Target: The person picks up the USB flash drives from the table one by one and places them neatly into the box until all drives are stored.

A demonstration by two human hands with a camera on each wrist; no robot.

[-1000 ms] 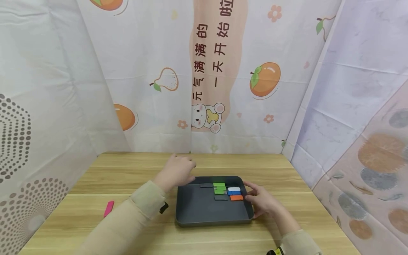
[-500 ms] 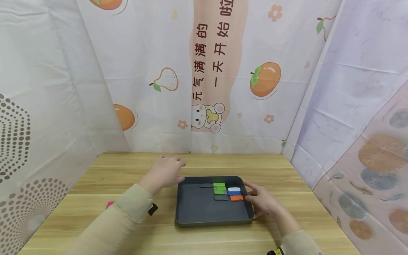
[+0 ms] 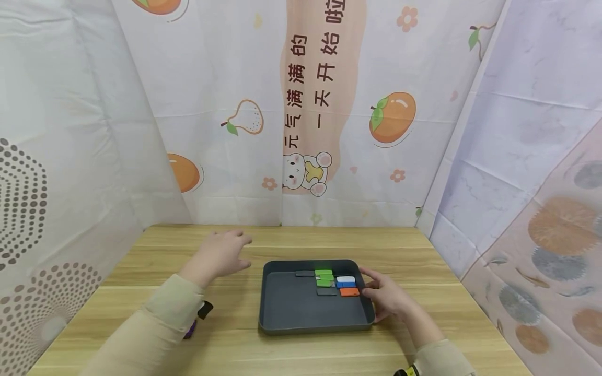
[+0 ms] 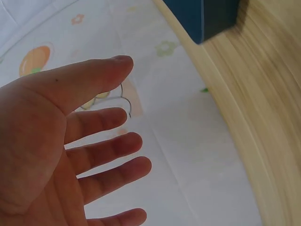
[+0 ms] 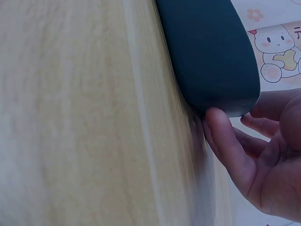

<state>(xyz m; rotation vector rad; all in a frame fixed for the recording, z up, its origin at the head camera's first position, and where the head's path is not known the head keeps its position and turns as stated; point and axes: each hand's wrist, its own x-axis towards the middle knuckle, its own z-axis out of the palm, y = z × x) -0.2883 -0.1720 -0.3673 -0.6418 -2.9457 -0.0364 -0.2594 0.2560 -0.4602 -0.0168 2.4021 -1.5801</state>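
Observation:
A shallow dark grey tray (image 3: 301, 310) sits on the table. In its right half lie several USB flash drives: green ones (image 3: 324, 283), an orange one (image 3: 349, 292), a blue one (image 3: 346, 285) with a white one (image 3: 345, 279) beside it, and dark grey ones (image 3: 326, 292). My right hand (image 3: 388, 295) holds the tray's right wall, fingers at the rim. My left hand (image 3: 218, 256) hovers left of the tray with fingers spread and nothing in them. A small purple item (image 3: 190, 330) shows partly behind my left wrist.
The wood-grain table (image 3: 320, 355) ends at a printed curtain (image 3: 235, 172) at the back. More curtains hang at the left and right sides. A black wrist device (image 3: 205, 310) sits at my left cuff.
My left hand has moved left, away from above the tray. A pink item on the left is now hidden by my sleeve, and a purple one has come into view. My right hand stays put.

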